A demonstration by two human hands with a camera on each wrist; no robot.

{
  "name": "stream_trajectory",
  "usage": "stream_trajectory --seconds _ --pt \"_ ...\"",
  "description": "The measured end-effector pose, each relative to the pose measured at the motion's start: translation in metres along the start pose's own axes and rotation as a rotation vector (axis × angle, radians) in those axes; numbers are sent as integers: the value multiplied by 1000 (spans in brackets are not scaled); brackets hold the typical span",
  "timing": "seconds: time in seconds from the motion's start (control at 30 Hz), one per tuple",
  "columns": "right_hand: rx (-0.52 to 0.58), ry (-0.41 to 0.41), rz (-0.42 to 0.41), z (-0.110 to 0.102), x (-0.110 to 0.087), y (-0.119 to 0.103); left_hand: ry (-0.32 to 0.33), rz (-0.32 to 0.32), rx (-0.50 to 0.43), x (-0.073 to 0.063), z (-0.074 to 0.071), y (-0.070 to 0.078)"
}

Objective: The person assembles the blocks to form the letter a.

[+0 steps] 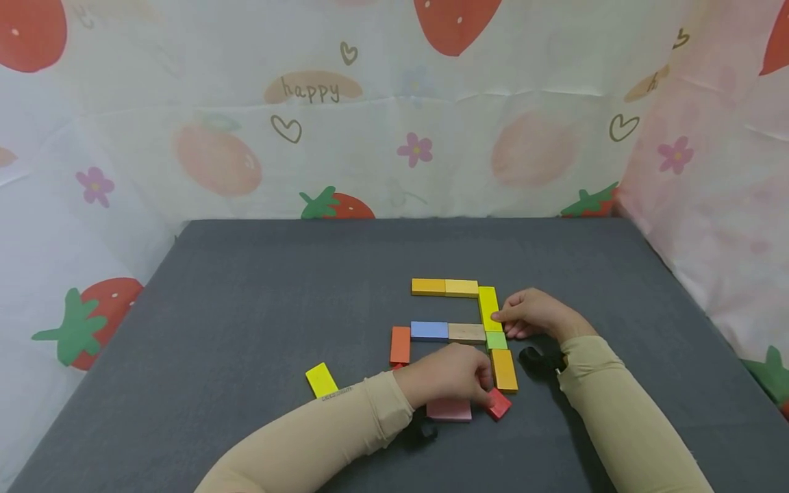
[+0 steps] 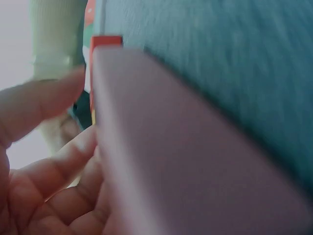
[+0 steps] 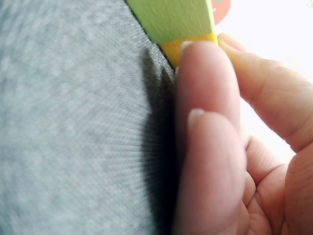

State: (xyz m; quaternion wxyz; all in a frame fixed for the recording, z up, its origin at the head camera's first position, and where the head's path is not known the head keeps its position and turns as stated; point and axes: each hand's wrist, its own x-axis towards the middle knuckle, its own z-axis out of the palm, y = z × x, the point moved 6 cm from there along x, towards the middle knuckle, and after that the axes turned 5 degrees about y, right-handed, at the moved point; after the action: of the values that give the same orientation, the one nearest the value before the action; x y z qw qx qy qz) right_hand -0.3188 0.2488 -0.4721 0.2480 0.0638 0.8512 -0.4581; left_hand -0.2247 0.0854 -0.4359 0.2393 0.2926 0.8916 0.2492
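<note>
My left hand (image 1: 453, 375) reaches over the pink block (image 1: 448, 410), its fingertips at a tilted red block (image 1: 501, 405) that it seems to pinch. In the left wrist view the pink block (image 2: 186, 147) fills the foreground, with the red block (image 2: 107, 41) beyond. My right hand (image 1: 537, 313) lies beside the long yellow block (image 1: 488, 305), one fingertip on its top and the other fingers along its right side. The green block (image 1: 496, 340) and the orange-yellow block (image 1: 504, 371) continue that column. Close up, fingertips meet the green block (image 3: 173, 19) and the yellow one.
A blue block (image 1: 429, 331) and a wood-coloured block (image 1: 466, 333) form a middle row, with an orange block (image 1: 400, 345) at its left end. Two yellowish blocks (image 1: 444, 287) make the back row. A loose yellow block (image 1: 320, 379) lies left, partly behind my left sleeve, on the dark tabletop (image 1: 246, 308).
</note>
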Motion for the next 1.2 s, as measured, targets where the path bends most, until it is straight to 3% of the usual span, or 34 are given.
stream_trajectory --seconds 0.27,0.47,1.2 --pt "-11 1 -3 0 2 2 -51 -2 77 -10 -4 -14" --pt "-14 1 5 -1 1 1 -101 -3 128 -16 -4 -13" --pt "-4 1 4 2 0 0 -84 85 107 -16 2 -3"
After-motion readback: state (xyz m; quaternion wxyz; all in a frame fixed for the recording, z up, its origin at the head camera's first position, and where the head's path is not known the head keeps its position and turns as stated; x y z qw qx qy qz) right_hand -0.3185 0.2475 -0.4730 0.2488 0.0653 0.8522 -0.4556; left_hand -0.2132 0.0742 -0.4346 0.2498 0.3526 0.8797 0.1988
